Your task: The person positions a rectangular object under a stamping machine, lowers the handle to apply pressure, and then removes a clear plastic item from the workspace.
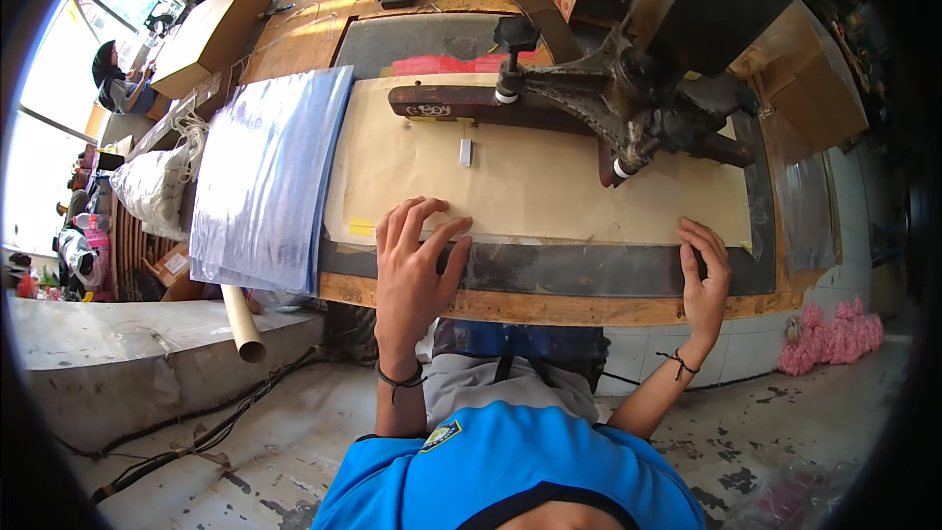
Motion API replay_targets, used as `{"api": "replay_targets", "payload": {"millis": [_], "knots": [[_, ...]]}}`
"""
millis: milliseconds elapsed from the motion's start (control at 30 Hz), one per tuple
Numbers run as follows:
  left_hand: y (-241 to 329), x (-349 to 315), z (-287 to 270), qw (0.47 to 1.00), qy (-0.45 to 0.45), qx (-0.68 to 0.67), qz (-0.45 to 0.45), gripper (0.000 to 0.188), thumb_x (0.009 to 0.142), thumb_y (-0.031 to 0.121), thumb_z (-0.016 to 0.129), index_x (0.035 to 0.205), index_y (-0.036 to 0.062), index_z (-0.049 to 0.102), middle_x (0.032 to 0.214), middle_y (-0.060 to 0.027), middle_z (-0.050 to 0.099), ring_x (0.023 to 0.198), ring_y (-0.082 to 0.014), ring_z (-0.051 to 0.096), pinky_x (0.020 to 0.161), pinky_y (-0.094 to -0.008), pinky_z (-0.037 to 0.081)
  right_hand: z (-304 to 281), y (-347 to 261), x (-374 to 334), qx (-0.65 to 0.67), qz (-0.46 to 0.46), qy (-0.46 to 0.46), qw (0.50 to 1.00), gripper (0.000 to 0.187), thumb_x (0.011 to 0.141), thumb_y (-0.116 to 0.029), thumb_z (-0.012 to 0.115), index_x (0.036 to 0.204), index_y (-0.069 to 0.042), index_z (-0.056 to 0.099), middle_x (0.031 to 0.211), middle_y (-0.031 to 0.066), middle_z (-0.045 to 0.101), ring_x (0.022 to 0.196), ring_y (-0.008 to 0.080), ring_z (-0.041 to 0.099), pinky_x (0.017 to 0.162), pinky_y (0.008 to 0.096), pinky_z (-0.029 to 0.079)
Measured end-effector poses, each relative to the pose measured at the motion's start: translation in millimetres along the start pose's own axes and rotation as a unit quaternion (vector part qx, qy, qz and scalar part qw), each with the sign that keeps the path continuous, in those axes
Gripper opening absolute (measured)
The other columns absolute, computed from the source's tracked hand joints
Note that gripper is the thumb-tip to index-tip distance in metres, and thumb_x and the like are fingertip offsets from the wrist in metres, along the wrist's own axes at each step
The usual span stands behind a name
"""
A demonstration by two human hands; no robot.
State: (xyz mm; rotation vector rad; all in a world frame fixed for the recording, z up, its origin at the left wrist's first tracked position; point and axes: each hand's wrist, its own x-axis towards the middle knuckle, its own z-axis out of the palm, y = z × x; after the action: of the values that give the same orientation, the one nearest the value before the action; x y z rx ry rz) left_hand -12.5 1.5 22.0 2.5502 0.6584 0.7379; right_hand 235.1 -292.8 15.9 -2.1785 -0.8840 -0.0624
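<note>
A tan sheet lies on a dark grey board on the wooden table, under a heavy dark metal frame. At the sheet's near left edge, my left hand rests with its fingers bent and apart, holding nothing that I can see. My right hand touches the near right edge, its fingers slightly curved and its thumb apart. Something glossy and see-through runs along the near edge between them; I cannot tell whether it is a film. A small pale metal tab sits on the sheet below the frame's bar.
Left of the board lies a stack of clear bluish plastic sheets. A dark upright column rises at the far right. Cardboard boxes stand at the back left. A cardboard tube juts out below the table. Pink bundles lie on the right.
</note>
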Motion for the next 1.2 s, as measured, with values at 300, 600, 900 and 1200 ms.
{"api": "replay_targets", "payload": {"millis": [300,600,900,1200], "knots": [[3.8,-1.6,-1.7,1.000,0.005,0.003,-0.001,0.021,0.088,0.013,0.076,0.110,0.0116,0.078,0.125,-0.0085,0.065,0.129,-0.0335,0.057,0.112,-0.0495,0.040,-3.4,-0.5,-1.7,-0.022,-0.020,-0.006,1.000,0.025,0.104,-0.021,0.065,0.113,0.001,0.074,0.129,0.0111,0.073,0.125,0.0289,0.063,0.111,0.0409,0.045],[4.8,-2.2,-1.4,1.000,0.003,0.002,-0.005,0.019,0.091,0.012,0.073,0.109,0.0101,0.078,0.125,-0.0096,0.065,0.129,-0.0344,0.057,0.112,-0.0498,0.040,-2.5,-1.6,-3.5,-0.018,-0.013,-0.006,1.000,0.023,0.104,-0.021,0.066,0.112,-0.002,0.075,0.128,0.0096,0.073,0.125,0.0288,0.063,0.111,0.0413,0.045],[3.6,-2.7,0.3,1.000,-0.001,0.007,-0.009,0.019,0.092,0.013,0.073,0.110,0.0111,0.078,0.127,-0.0095,0.066,0.130,-0.0342,0.056,0.113,-0.0496,0.040,0.4,-2.7,-2.6,-0.012,-0.006,0.007,1.000,0.023,0.103,-0.025,0.066,0.110,-0.005,0.076,0.127,0.0074,0.074,0.126,0.0286,0.063,0.110,0.0421,0.044],[4.7,-2.7,-0.8,1.000,-0.002,0.004,-0.011,0.019,0.092,0.013,0.072,0.111,0.0109,0.078,0.127,-0.0094,0.066,0.131,-0.0339,0.056,0.114,-0.0499,0.039,-1.1,-3.2,-2.8,-0.007,-0.005,0.003,1.000,0.025,0.104,-0.027,0.066,0.111,-0.005,0.077,0.128,0.0073,0.074,0.126,0.0285,0.062,0.111,0.0426,0.044]]}}
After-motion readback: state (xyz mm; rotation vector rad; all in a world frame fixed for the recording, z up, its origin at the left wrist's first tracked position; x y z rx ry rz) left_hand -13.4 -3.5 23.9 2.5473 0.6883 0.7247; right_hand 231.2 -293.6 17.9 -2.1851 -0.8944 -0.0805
